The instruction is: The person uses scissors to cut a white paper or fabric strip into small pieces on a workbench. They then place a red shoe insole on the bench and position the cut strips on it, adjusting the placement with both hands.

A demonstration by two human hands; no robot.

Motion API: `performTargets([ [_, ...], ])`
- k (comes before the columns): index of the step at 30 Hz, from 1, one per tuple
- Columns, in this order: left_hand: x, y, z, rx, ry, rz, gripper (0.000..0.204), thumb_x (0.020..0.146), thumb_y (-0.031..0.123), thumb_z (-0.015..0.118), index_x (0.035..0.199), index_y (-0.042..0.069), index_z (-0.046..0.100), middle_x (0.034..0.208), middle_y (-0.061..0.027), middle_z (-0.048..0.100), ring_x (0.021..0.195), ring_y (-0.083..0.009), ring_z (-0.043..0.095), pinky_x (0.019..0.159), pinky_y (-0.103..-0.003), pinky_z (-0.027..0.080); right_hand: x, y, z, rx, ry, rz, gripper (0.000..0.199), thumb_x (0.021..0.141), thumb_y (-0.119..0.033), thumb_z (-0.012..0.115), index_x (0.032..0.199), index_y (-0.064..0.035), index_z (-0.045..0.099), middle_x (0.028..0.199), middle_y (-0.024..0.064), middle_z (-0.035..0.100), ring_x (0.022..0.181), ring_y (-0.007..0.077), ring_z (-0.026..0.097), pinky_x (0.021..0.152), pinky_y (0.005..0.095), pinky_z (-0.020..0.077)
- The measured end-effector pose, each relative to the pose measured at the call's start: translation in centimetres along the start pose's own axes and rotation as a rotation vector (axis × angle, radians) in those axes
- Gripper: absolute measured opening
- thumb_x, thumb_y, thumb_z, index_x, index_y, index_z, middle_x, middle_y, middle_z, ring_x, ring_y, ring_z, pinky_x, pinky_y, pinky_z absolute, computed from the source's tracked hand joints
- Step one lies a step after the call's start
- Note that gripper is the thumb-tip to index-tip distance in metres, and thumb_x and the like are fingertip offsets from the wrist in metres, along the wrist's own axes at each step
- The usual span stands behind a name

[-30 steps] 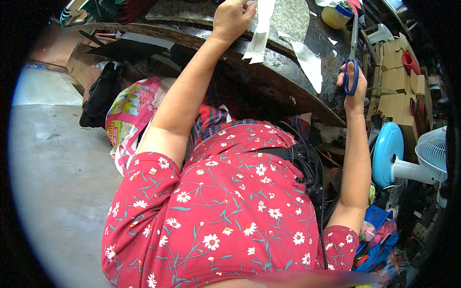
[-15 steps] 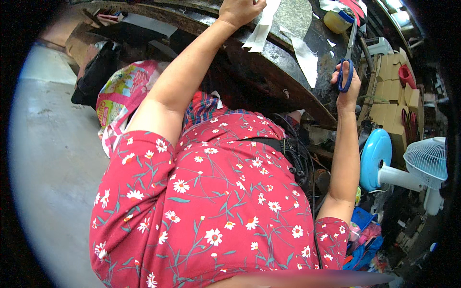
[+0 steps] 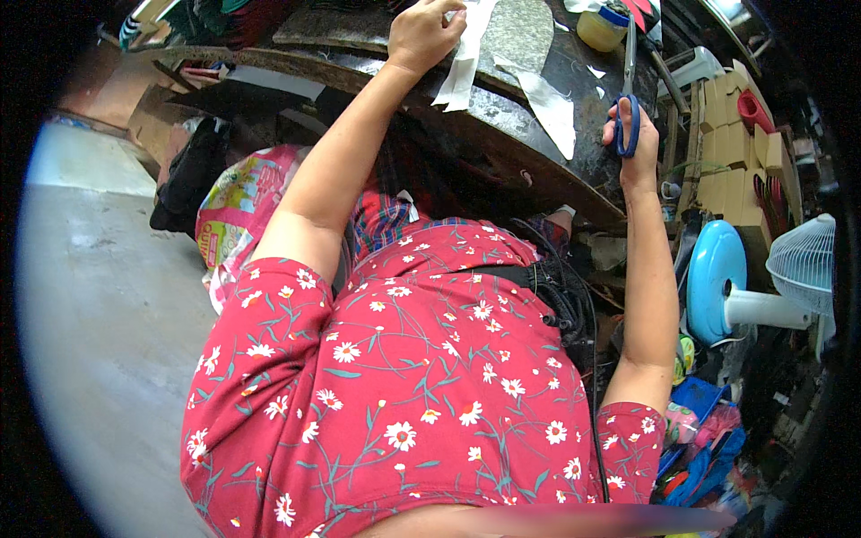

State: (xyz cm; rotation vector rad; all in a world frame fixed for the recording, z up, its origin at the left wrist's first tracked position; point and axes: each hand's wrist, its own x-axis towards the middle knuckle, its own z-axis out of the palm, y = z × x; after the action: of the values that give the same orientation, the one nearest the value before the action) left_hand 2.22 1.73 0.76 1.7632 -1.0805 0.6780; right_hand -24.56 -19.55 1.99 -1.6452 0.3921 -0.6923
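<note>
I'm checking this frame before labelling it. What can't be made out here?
- Head view: the left hand grips a white strip, but its fingertips and the strip's top are cut off by the upper edge.
- Scissors in the right hand: blades too thin to tell whether they are open or closed.
- Yellow jar: partly cut off at the top edge.
- Under the table: in deep shadow.

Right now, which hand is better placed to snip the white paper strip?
The right hand, probably. It already grips the blue-handled scissors, blades pointing up over the dark worktable. The left hand is busy pinching the long white paper strip, so it can steady it.
</note>
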Motion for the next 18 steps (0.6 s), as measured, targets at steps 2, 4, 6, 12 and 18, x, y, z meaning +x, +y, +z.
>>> performTargets([
  [2, 0.0, -0.3, 0.1, -0.017, 0.012, 0.005, 0.013, 0.082, 0.012, 0.062, 0.093, 0.007, 0.067, 0.086, -0.0125, 0.062, 0.068, -0.0274, 0.063, 0.067, -0.038, 0.051, 0.1, 0.0, -0.1, -0.017, -0.018, 0.02, 0.036, 0.091, -0.04, 0.068, 0.09, -0.0053, 0.062, 0.072, -0.0011, 0.057, 0.054, 0.0077, 0.056, 0.048, 0.0208, 0.0411],
  [4, 0.0, -0.5, 0.1, -0.014, 0.017, -0.007, 0.013, 0.081, 0.01, 0.062, 0.093, 0.007, 0.067, 0.085, -0.0126, 0.063, 0.066, -0.027, 0.062, 0.066, -0.037, 0.051, 0.1, 0.0, 0.0, -0.056, -0.007, 0.059, 0.035, 0.092, -0.04, 0.068, 0.09, -0.0052, 0.062, 0.074, -0.0006, 0.058, 0.054, 0.0075, 0.056, 0.048, 0.0208, 0.041],
  [6, 0.2, -0.4, 0.0, -0.012, 0.032, -0.006, 0.014, 0.081, 0.01, 0.062, 0.093, 0.007, 0.067, 0.086, -0.0126, 0.063, 0.066, -0.0268, 0.062, 0.066, -0.037, 0.051, -0.1, -0.2, 0.1, -0.038, -0.003, 0.053, 0.033, 0.093, -0.038, 0.067, 0.091, -0.0052, 0.063, 0.077, 0.0002, 0.059, 0.055, 0.0078, 0.057, 0.049, 0.021, 0.0414],
  [12, 0.5, 3.1, -3.2, 0.014, 0.282, 0.202, 0.023, 0.078, -0.001, 0.06, 0.098, 0.007, 0.068, 0.095, -0.0142, 0.064, 0.089, -0.0335, 0.061, 0.081, -0.042, 0.05, -0.6, -1.1, 1.0, -0.051, 0.008, 0.027, 0.038, 0.095, -0.044, 0.062, 0.089, -0.0064, 0.059, 0.066, -0.0022, 0.052, 0.057, 0.0069, 0.052, 0.055, 0.0198, 0.038],
  [18, -2.4, 10.5, -3.3, 0.039, -0.25, 0.377, 0.026, 0.077, 0.011, 0.065, 0.102, 0.017, 0.067, 0.095, -0.0044, 0.06, 0.09, -0.0239, 0.064, 0.072, -0.035, 0.055, -0.8, -1.0, 0.7, -0.023, 0.005, 0.047, 0.034, 0.095, -0.04, 0.063, 0.091, -0.0061, 0.06, 0.072, -0.0001, 0.056, 0.056, 0.0077, 0.054, 0.054, 0.0204, 0.0401],
])
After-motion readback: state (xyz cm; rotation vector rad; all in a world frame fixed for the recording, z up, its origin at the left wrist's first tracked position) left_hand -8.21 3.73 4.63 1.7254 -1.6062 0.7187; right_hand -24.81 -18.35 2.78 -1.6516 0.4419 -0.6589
